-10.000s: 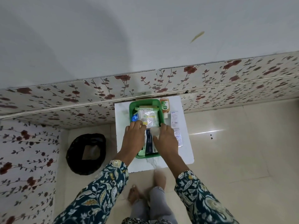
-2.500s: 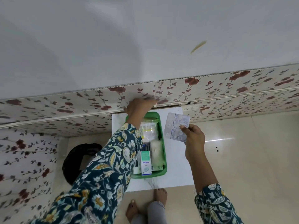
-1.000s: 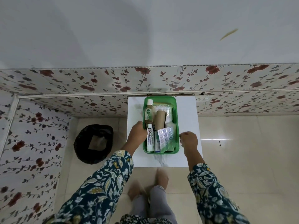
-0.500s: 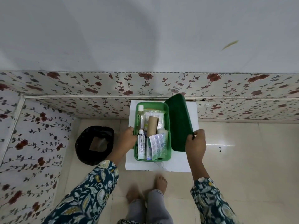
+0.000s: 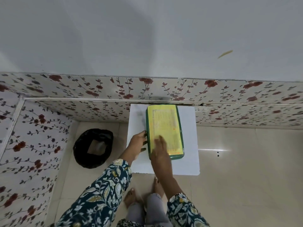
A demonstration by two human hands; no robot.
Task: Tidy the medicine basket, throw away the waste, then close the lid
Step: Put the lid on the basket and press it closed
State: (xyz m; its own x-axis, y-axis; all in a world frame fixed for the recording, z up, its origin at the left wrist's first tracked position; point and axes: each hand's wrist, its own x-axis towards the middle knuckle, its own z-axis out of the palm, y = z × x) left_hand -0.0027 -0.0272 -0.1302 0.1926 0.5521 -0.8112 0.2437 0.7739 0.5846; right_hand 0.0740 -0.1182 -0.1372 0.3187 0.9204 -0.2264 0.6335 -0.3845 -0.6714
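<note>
Medicine basket (image 5: 164,131) is sitting on the white surface (image 5: 188,161), close against the flowered wall, and its lid (image 5: 165,126), green-rimmed with a yellow printed sheet on top, is lying flat over it so the contents are hidden. The left hand (image 5: 138,141) is resting against the basket's left side, fingers (image 5: 144,142) spread and touching the rim rather than clasping anything. The right hand (image 5: 159,149) is lying palm-down on the near part of the lid, fingers extended and flat, gripping nothing; it is blurred, so finer detail is hard to read. The black-lined bin (image 5: 93,148) is standing on the floor to the left, well apart from the surface.

The step in hand looks like seating the lid, and the task seems nearly complete. To do it well, the left hand should be bracing the side wall while the right is pressing evenly along the rim, near corners first and then the far edge by the wall, where a lifted corner would be easiest to miss. Whether the lid is fully latched cannot be told from this view.
</note>
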